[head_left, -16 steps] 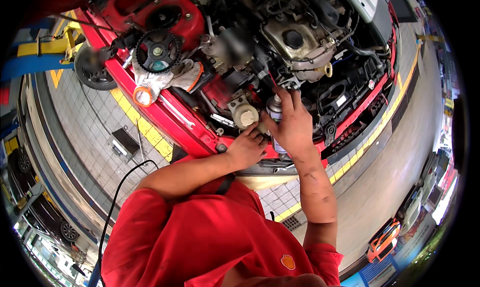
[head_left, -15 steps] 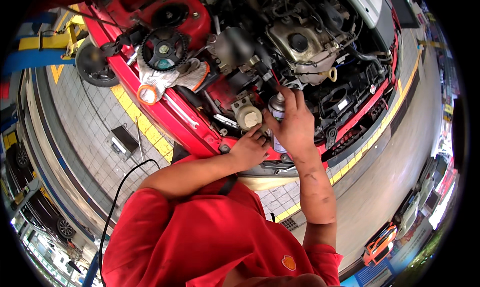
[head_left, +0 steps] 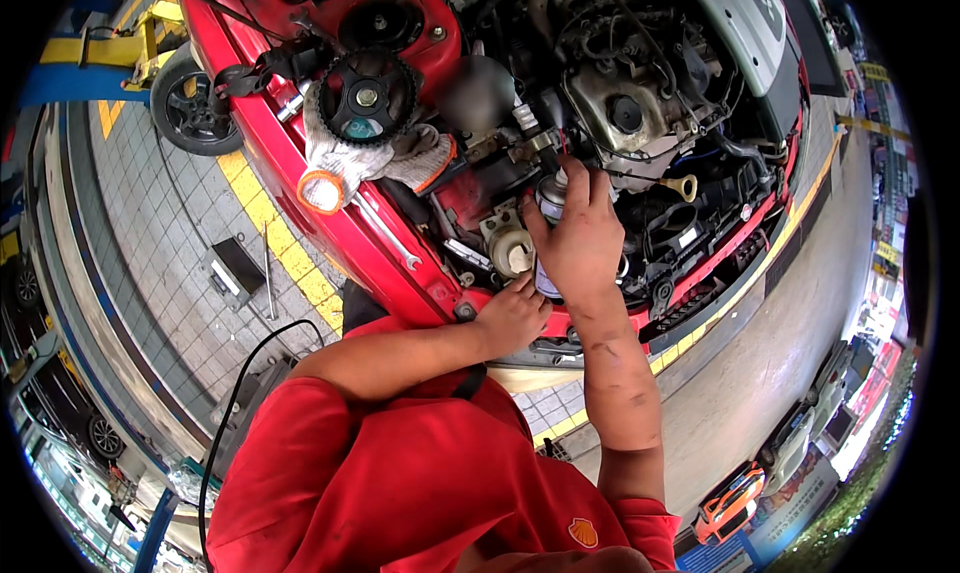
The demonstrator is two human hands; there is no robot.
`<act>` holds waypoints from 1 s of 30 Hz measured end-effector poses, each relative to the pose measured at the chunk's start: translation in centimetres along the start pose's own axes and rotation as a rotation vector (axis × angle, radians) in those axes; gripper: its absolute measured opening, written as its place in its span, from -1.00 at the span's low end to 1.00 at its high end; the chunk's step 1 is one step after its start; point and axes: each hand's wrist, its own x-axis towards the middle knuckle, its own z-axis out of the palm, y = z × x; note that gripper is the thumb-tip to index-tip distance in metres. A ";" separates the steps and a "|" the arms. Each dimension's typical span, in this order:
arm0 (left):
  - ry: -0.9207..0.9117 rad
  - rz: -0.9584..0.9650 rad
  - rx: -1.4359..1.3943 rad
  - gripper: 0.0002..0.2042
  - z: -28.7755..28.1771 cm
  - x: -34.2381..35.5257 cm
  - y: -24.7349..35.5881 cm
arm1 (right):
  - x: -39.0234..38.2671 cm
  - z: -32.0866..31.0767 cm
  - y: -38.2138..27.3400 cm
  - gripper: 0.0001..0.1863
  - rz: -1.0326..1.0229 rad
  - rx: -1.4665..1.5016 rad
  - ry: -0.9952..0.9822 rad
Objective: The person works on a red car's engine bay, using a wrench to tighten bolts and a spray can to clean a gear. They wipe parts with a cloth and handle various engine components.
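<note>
I lean over the open engine bay of a red car (head_left: 330,228). My right hand (head_left: 580,238) is wrapped around a small spray can (head_left: 548,201), held upright, with a thin red straw pointing up into the engine (head_left: 620,103). My left hand (head_left: 512,318) rests with curled fingers on the car's red front edge, just below the can. It holds nothing that I can see. A round metal mount (head_left: 512,253) sits left of the can.
A black toothed pulley (head_left: 365,98) and a pair of white work gloves (head_left: 345,163) lie on the fender, with a wrench (head_left: 385,235) below them. A front wheel (head_left: 195,113) stands at upper left. A black cable (head_left: 235,393) and flat tools (head_left: 235,268) lie on the tiled floor.
My head has shifted slightly, so the engine bay sits a little lower in view. The right hand still grips the can at the same spot. The left hand has not moved.
</note>
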 end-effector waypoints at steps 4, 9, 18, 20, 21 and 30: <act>0.025 -0.019 -0.034 -0.71 0.0 -0.1 -0.2 | 0.7 0.6 -0.2 -0.37 0.051 0.004 -0.021; -0.018 -0.014 -0.017 -0.71 0.3 -0.1 -0.2 | 1.0 1.3 0.2 -0.36 0.056 -0.021 -0.010; -0.104 -0.031 0.018 -0.67 0.1 0.0 -0.1 | 1.3 1.5 0.6 -0.38 0.056 0.011 0.017; -0.130 -0.027 0.043 -0.66 -0.1 0.0 -0.1 | 1.4 1.5 0.8 -0.39 0.054 0.026 0.016; -0.135 -0.027 0.042 -0.66 -0.2 0.1 -0.1 | 1.4 1.5 0.9 -0.39 0.055 0.027 0.012; -0.143 -0.028 0.036 -0.67 -0.4 0.2 -0.1 | 1.8 1.4 1.9 -0.39 0.077 0.103 -0.006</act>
